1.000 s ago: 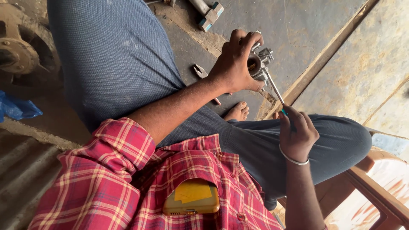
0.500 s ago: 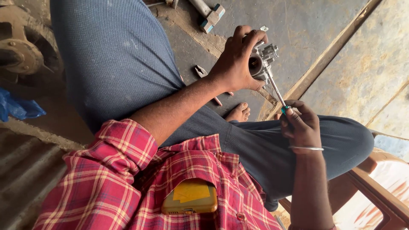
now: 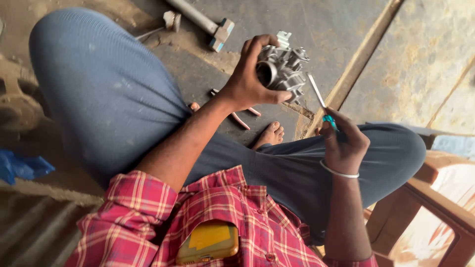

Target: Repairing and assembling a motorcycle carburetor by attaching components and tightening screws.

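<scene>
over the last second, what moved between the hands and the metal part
The screwdriver tip has drawn back from the metal carburettor, and the right hand sits slightly lower. The left hand keeps gripping the carburettor; the right still holds the screwdriver.

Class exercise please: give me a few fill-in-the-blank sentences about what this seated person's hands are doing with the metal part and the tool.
1. The left hand holds a grey metal carburettor with its round opening facing the ____.
2. The right hand holds a screwdriver with a ____ handle.
3. A thin metal ____ circles the right wrist.
4. A hammer lies on the ____ beyond the knee.

Missing words: camera; green; bangle; floor
</scene>
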